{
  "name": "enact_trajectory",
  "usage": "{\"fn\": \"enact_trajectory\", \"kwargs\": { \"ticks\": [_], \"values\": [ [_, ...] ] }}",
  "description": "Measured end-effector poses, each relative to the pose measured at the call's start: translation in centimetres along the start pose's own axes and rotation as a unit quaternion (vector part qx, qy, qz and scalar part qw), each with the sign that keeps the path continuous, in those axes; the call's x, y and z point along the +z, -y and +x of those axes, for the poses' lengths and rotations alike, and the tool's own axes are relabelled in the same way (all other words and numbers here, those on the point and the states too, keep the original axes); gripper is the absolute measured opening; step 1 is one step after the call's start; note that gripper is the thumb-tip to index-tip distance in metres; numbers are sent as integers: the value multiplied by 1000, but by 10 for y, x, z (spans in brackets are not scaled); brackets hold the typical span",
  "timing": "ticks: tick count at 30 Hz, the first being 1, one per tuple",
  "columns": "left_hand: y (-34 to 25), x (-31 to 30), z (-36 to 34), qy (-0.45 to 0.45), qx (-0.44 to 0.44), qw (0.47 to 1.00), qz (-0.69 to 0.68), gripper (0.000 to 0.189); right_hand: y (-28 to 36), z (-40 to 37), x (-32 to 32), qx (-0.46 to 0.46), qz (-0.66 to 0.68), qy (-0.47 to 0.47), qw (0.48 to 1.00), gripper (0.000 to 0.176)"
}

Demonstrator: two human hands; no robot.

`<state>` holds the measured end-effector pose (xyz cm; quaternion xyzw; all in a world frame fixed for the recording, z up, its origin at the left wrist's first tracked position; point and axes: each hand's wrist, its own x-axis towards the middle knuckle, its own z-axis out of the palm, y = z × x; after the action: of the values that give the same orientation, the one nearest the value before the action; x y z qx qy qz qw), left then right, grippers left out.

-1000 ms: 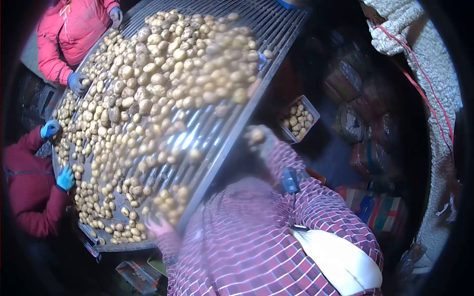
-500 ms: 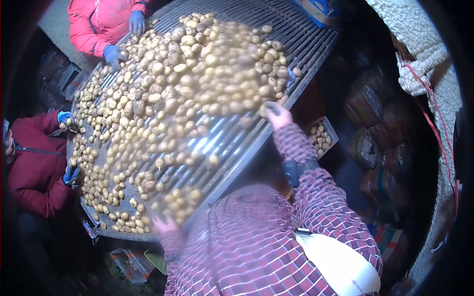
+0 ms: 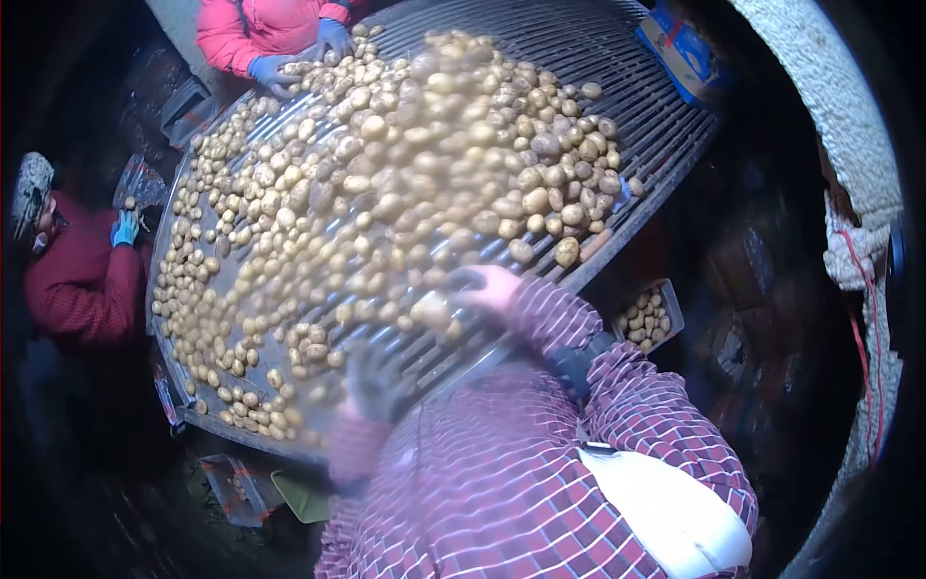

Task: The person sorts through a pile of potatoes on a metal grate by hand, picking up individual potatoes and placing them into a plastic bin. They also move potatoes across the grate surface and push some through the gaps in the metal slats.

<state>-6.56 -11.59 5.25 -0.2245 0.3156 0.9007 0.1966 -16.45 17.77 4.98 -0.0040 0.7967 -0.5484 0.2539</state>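
Observation:
Many potatoes (image 3: 381, 207) lie spread over a sloping slatted metal table (image 3: 439, 362), some blurred by motion. My right hand (image 3: 487, 291), in a glove with dark fingers, reaches over the slats near the front edge. A blurred potato (image 3: 431, 311) is right at its fingertips; I cannot tell whether the hand grips it. My left hand (image 3: 378, 384), in a grey glove, is low over the front slats, smeared but with its fingers stretched out. Loose potatoes (image 3: 280, 420) lie to its left.
A person in a pink jacket (image 3: 280, 34) works at the far edge with gloved hands on the potatoes. Another person in dark red (image 3: 87, 280) stands at the left. A bin of potatoes (image 3: 646, 318) sits below the right edge. A blue box (image 3: 680, 53) stands far right.
My right hand has moved left and inward from the table's right edge. My left hand has moved up and right over the slats. The person at left has drawn back from the table.

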Motion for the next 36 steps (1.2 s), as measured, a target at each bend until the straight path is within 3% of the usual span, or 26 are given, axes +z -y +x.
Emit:
{"fn": "enact_trajectory", "kwargs": {
  "ticks": [1,2,3,4,5,6,7,8,11,12,14,16,17,18,19,20,23,24,26,27,29,30,32,33,35,36],
  "values": [
    [7,11,4,4,-7,999,40,56,5,8,10,-13,-50,-25,998,57],
    [11,21,8,10,-16,997,81,54,53,1,6,40,-110,-81,990,52],
    [4,25,13,-11,-81,997,4,49,35,25,3,19,-310,-121,943,48],
    [-3,29,17,-44,-143,986,-75,45,35,39,-2,54,-365,-107,923,47],
    [1,-3,27,4,-102,989,103,45,33,50,-6,89,-418,-90,900,47],
    [16,-56,39,48,-60,957,279,48,22,61,-8,91,-385,-90,914,48],
    [19,-56,38,52,-44,955,288,48,17,67,-12,92,-351,-92,927,50],
    [19,-57,36,38,-59,974,214,48,12,72,-15,94,-318,-96,939,51],
    [18,-43,30,21,-81,991,105,47,38,39,2,118,-7,-88,989,54],
    [18,-39,29,17,-85,992,94,47,57,22,9,95,-87,-14,992,55],
    [18,-37,29,13,-90,992,82,47,62,14,11,63,-153,32,986,53],
    [17,-36,32,10,-93,993,71,46,40,24,2,50,-130,-28,990,49],
    [17,-34,32,10,-93,993,71,46,27,38,-21,46,-136,-118,983,43],
    [17,-33,32,7,-93,993,67,46,-10,57,-44,15,-337,-222,915,40],
    [17,-31,32,9,-92,994,63,46,-6,63,-70,64,-405,-251,877,39],
    [19,-31,34,12,-91,994,61,45,-5,53,-86,29,-416,-248,875,41],
    [26,-30,37,22,-83,995,52,45,-46,70,-101,-24,-394,-224,891,45],
    [26,-29,40,23,-81,995,52,45,-32,67,-100,33,-368,-221,903,49],
    [26,-30,46,24,-77,995,51,45,-5,51,-81,59,-107,-211,970,52],
    [26,-30,47,28,-76,996,49,44,8,41,-67,72,27,-199,977,54],
    [26,-31,47,31,-78,995,48,44,36,17,-30,72,114,-58,989,57],
    [26,-30,48,31,-81,995,45,44,23,14,-12,21,20,-15,999,56],
    [23,-30,46,29,-88,995,42,44,55,6,-5,42,-98,-48,993,45],
    [21,-31,45,26,-89,995,42,43,48,25,-15,40,-146,-123,981,38],
    [18,-34,42,26,-95,995,37,43,20,51,-36,27,-466,-194,863,37],
    [17,-35,39,26,-96,994,35,43,-6,74,-40,35,-489,-197,849,38]
  ]
}}
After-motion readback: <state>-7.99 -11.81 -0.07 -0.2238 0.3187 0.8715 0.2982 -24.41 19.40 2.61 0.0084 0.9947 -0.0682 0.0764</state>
